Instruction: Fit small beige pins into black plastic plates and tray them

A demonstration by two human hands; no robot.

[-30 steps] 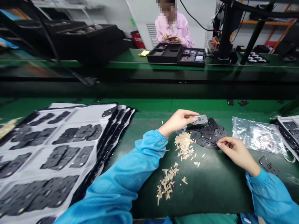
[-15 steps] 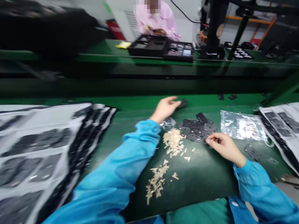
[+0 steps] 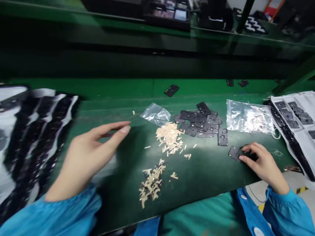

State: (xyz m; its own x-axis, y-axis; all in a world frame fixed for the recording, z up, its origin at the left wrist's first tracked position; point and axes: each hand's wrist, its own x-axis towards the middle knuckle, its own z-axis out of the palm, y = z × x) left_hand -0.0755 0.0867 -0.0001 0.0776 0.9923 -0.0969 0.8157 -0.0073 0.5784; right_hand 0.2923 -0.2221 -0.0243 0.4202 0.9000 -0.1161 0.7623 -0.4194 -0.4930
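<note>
My right hand [image 3: 263,162] is at the right of the green table, thumb and fingers closed on a flat black plastic part [image 3: 233,153]; the palm hides some of it. My left hand [image 3: 91,154] hovers over the left of the table, slightly blurred. Its thumb and forefinger stretch forward with tips close together, and I see nothing between them. Between the hands lie a heap of black plastic parts [image 3: 200,123] and a pile of small beige strips [image 3: 169,136]. Another black part [image 3: 223,137] rests just right of the heap. Closer to me is a second, mixed pile of strips [image 3: 152,182].
A crumpled clear bag [image 3: 156,114] lies behind the strips; a flat clear bag [image 3: 246,118] is farther right. White pocketed sheets with black parts stand at the left [image 3: 10,177] and right [image 3: 297,121]. One black part [image 3: 171,90] rests on the back ledge.
My left hand has come back from the ledge, leaving the black part there. My right hand has moved from the heap towards the right and nearer me. The view has tipped down.
</note>
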